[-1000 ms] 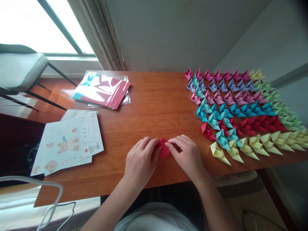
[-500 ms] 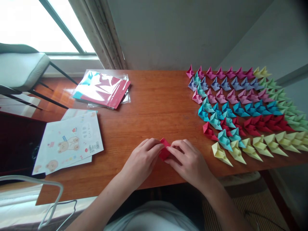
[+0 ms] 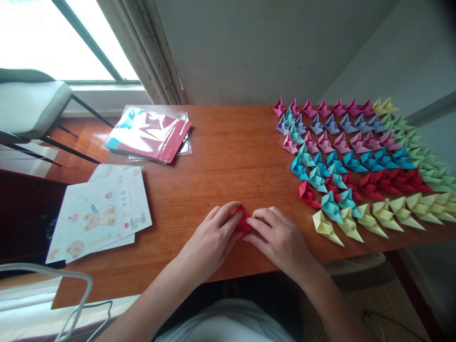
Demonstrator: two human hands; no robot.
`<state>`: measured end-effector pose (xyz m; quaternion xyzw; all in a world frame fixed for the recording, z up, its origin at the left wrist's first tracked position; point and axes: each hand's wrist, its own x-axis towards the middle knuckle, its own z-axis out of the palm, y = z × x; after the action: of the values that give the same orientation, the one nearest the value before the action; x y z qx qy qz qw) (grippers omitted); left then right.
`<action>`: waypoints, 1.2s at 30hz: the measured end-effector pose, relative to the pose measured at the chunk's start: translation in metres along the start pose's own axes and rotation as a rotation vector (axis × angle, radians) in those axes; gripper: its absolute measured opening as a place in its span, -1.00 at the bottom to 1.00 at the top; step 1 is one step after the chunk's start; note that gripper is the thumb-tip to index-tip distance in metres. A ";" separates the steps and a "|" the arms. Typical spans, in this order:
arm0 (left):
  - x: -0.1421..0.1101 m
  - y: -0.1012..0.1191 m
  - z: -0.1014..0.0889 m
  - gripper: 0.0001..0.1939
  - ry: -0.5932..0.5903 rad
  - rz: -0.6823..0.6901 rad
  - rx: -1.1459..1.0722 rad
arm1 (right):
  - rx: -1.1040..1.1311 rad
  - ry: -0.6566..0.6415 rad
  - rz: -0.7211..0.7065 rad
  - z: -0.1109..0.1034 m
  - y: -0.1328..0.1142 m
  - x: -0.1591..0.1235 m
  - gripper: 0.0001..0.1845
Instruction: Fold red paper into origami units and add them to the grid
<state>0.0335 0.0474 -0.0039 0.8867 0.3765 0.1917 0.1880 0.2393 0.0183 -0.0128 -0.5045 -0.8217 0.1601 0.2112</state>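
A small folded red paper piece (image 3: 243, 220) lies on the wooden table (image 3: 221, 156) near its front edge. My left hand (image 3: 212, 241) pinches its left side with curled fingers. My right hand (image 3: 280, 240) presses and grips its right side, fingers closed over it. Most of the paper is hidden under my fingertips. To the right, several folded paper shapes (image 3: 356, 161) in pink, purple, blue, red, yellow and green lie in rows.
A clear packet of coloured paper sheets (image 3: 149, 133) lies at the back left. White printed sheets with a bear drawing (image 3: 101, 211) overhang the left edge. A grey chair (image 3: 32, 102) stands by the window; a white cable (image 3: 71, 294) runs at bottom left.
Both hands have closed tighter over the red paper, so less of it shows. The hands stayed in the same spot near the front edge.
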 end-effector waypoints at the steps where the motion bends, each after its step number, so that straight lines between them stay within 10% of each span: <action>1: 0.000 0.001 0.000 -0.70 -0.002 0.036 0.025 | 0.000 -0.001 0.001 0.000 0.000 0.000 -0.76; 36: -0.003 -0.009 -0.007 -0.82 -0.019 0.003 -0.127 | 0.049 -0.008 0.043 -0.001 -0.002 0.002 -0.78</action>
<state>0.0230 0.0523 -0.0026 0.8753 0.3603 0.2071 0.2472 0.2375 0.0196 -0.0106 -0.5161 -0.8074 0.1865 0.2166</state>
